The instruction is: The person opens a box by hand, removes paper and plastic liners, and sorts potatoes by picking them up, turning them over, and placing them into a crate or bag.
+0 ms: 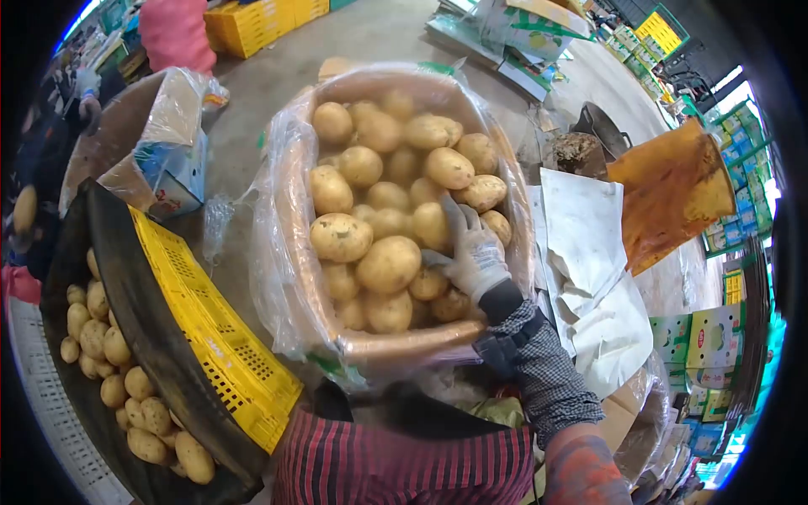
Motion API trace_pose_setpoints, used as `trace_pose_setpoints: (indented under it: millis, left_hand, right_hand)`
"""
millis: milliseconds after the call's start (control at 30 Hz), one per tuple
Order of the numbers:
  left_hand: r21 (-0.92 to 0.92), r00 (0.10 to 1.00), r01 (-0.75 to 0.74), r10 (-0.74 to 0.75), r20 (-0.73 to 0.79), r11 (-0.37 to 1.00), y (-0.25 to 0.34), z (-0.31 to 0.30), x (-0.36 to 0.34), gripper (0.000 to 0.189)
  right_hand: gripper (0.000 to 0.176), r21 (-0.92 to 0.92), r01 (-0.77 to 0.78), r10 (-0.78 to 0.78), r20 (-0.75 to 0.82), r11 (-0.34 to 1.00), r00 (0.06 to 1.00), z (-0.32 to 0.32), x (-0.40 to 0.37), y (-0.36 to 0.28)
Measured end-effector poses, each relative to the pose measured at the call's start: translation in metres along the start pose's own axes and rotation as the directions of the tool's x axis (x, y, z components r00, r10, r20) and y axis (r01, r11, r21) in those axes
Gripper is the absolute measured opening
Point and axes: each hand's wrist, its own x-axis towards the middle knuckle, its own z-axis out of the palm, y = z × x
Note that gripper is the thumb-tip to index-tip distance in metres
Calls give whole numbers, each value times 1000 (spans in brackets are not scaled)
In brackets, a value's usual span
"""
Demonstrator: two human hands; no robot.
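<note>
My right hand (473, 257), in a pale work glove with grey fingertips, reaches into a box (404, 345) of potatoes lined with clear plastic. Its fingers and thumb are curled about a potato (430, 225) near the middle of the pile. Other potatoes (389, 264) of mixed sizes surround it, and a speckled potato (483, 193) lies just past the fingertips. My left hand is out of the frame.
On the left, more potatoes (108, 343) lie on a dark-lined tray beside a yellow perforated crate (215, 328). White sheets (585, 261) and an orange-brown board (673, 194) stand at the right. A co-worker's gloved hand (87, 82) shows far left, near an open carton (126, 135).
</note>
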Motion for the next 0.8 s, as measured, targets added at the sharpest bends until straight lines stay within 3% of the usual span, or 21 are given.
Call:
trace_pose_setpoints:
  millis: [100, 200, 233, 267, 300, 333, 367, 400, 467, 500, 533, 600, 633, 667, 700, 733, 767, 800]
  left_hand:
    - [16, 999, 44, -44, 26, 999, 5, -17, -3, 36]
    - [58, 998, 14, -17, 61, 998, 10, -30, -3, 34]
    - [70, 998, -5, 0, 68, 998, 10, -35, -2, 34]
    - [82, 997, -25, 19, 68, 996, 9, -36, 0, 33]
    - [99, 997, -45, 39, 66, 994, 5, -39, 3, 33]
    - [111, 996, -68, 61, 65, 992, 3, -43, 5, 33]
    - [129, 994, -96, 88, 64, 987, 1, -48, 5, 32]
    - [157, 992, -121, 112, 66, 980, 0, -54, 3, 32]
    - [227, 984, -173, 156, 90, 958, -20, -70, -11, 32]
    - [282, 974, -220, 191, 125, 934, -33, -83, -24, 32]
    - [336, 957, -281, 238, 163, 899, -41, -101, -41, 32]
    - [382, 891, -451, 389, 233, 806, -35, -143, -93, 32]
    - [355, 839, -544, 488, 240, 761, -16, -166, -130, 32]
    - [276, 784, -621, 582, 215, 734, 23, -191, -180, 26]
    - [27, 763, -632, 615, 201, 775, 66, -214, -225, 25]
    - [-76, 596, -796, 800, 72, 600, 82, -228, -244, 25]
    - [-424, 703, -621, 708, 69, 659, 89, -225, -250, 24]
    - [-503, 612, -702, 789, -61, 505, 122, -232, -270, 25]
  right_hand:
    - [88, -7, -32, 32, -8, 999, 999, 6, 12, -6]
    - [83, 179, -2, 10, -45, 984, 999, -6, 9, 2]
    - [72, 423, -153, 117, 110, 893, 987, -27, 4, -6]
    - [68, 730, -240, 118, 216, 640, 969, -40, -4, -9]
    - [65, 909, -307, 58, 303, 282, 951, -53, -17, -10]
    - [61, 926, -360, -43, 357, -118, 933, -63, -34, -12]
    - [55, 893, -378, -56, 376, -243, 925, -84, -55, -27]
    - [60, 860, -296, -85, 287, -416, 954, -96, -72, -50]
    - [64, 881, -244, -208, 171, -405, 963, -112, -104, -68]
    - [65, 985, -134, -143, 119, -104, 983, -108, -121, -72]
    - [66, 976, -27, -95, 48, 215, 994, -99, -136, -72]
    - [70, 875, 47, -82, -9, 482, 997, -103, -171, -92]
    - [73, 894, 32, -96, 13, 447, 995, -111, -190, -110]
    - [76, 874, 65, -122, -7, 481, 993, -122, -199, -128]
    - [78, 852, 100, -147, -27, 513, 989, -133, -209, -146]
    - [81, 780, 179, -181, -85, 600, 980, -147, -214, -165]
    - [84, 682, 288, -253, -154, 672, 955, -155, -216, -178]
    - [86, 567, 391, -323, -222, 725, 920, -163, -218, -190]
